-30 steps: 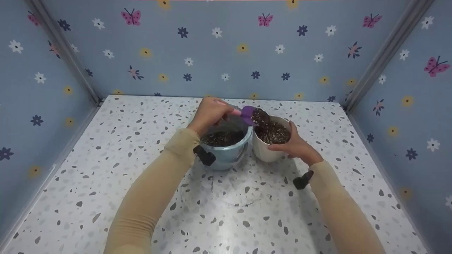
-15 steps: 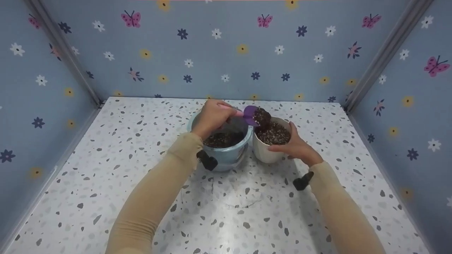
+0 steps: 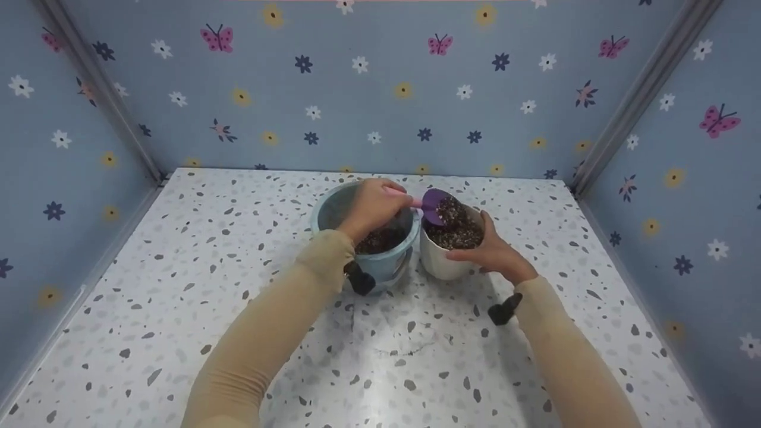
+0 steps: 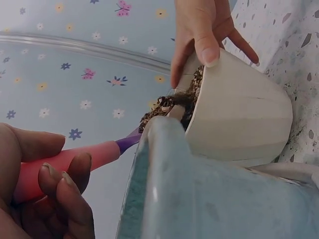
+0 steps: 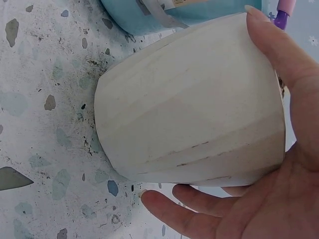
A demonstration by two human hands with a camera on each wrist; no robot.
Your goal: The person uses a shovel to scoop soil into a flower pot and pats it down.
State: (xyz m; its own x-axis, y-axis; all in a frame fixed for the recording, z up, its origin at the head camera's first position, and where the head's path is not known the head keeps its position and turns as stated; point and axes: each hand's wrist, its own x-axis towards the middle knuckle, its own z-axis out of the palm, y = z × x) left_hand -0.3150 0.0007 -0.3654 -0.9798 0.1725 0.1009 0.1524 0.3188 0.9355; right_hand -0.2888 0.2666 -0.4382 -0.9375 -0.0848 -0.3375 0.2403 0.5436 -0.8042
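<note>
My left hand (image 3: 376,207) grips the pink handle (image 4: 102,154) of a small garden trowel with a purple blade (image 3: 434,205). A clump of dark, speckled potting soil (image 3: 453,211) lies on that blade, over the rim of a white flower pot (image 3: 440,264). More soil fills the pot nearly to its top. My right hand (image 3: 496,255) holds the pot from the right, thumb at the near rim and fingers around the far side, as the right wrist view (image 5: 284,64) partly shows. To the left stands a light blue bucket (image 3: 386,264) with soil inside, beneath my left hand.
Pot and bucket stand side by side on a white speckled tabletop (image 3: 416,368). Blue flowered panels rise at the back (image 3: 368,107) and both sides. The bucket's pale handle (image 4: 289,172) hangs down near the pot. Small dark crumbs lie by the pot's base.
My left hand has moved right and slightly down, bringing the trowel's blade and soil further over the pot. My right hand stays on the pot. The head view has tilted slightly.
</note>
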